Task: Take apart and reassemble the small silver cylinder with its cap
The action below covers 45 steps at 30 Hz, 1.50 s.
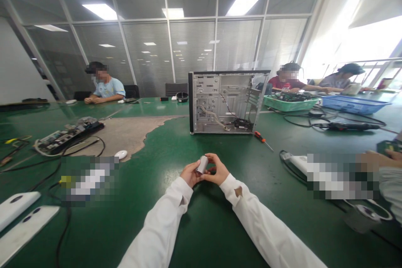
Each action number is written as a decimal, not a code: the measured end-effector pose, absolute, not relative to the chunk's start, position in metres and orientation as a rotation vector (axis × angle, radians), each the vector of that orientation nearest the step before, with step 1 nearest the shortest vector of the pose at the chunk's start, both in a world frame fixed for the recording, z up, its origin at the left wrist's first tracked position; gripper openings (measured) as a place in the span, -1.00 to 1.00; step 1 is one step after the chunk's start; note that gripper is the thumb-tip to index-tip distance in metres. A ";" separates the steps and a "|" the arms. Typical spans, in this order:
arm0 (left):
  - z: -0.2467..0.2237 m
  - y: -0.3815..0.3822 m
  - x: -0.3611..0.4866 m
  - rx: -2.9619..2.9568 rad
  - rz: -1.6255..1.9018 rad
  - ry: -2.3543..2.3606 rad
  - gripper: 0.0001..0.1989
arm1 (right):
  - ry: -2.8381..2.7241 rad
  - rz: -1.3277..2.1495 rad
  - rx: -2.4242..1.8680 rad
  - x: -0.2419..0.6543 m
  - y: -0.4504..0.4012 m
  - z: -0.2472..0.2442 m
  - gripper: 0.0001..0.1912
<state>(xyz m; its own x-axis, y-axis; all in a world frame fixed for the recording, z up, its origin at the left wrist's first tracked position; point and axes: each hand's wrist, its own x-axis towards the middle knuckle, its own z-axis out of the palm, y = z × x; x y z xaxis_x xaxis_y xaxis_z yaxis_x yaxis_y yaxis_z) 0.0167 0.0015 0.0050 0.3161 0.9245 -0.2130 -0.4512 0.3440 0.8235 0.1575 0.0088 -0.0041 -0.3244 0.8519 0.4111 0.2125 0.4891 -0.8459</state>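
A small silver-grey cylinder (202, 164) sits tilted between my two hands, above the green table; its exact kind is not clear. My left hand (190, 173) is closed around its lower left side. The thumb and bent index finger of my right hand (219, 171) grip it from the right, leaving a gap inside the curl of the fingers. Beyond my hands stands an open computer case (222, 102), upright, showing bare metal, a few cables and a dark fan-like part. A screwdriver (263, 140) with an orange and black handle lies by the case's lower right corner.
Power strips (69, 136) and cables lie on the left, near a white mouse-like object (121, 154). Two white phones (28, 230) rest front left. A green basket (292, 104) and blue basket (354, 104) stand back right. A co-worker's sleeve (391, 188) enters at right.
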 end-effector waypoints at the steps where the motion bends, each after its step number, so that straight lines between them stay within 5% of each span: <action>1: 0.005 0.002 0.016 0.738 1.003 0.764 -0.70 | -1.802 0.863 -0.894 0.157 0.009 -0.005 -0.30; 19: -0.004 0.002 0.022 1.573 1.342 1.292 -0.72 | -1.922 0.367 -1.021 0.153 0.002 -0.007 -0.33; 34: 0.002 0.006 0.016 1.060 1.239 1.094 -0.57 | -1.762 1.159 -0.832 0.161 0.011 -0.003 -0.29; 45: -0.003 0.011 0.015 0.913 1.194 0.926 -0.58 | -1.711 1.201 -0.811 0.157 0.009 -0.003 -0.30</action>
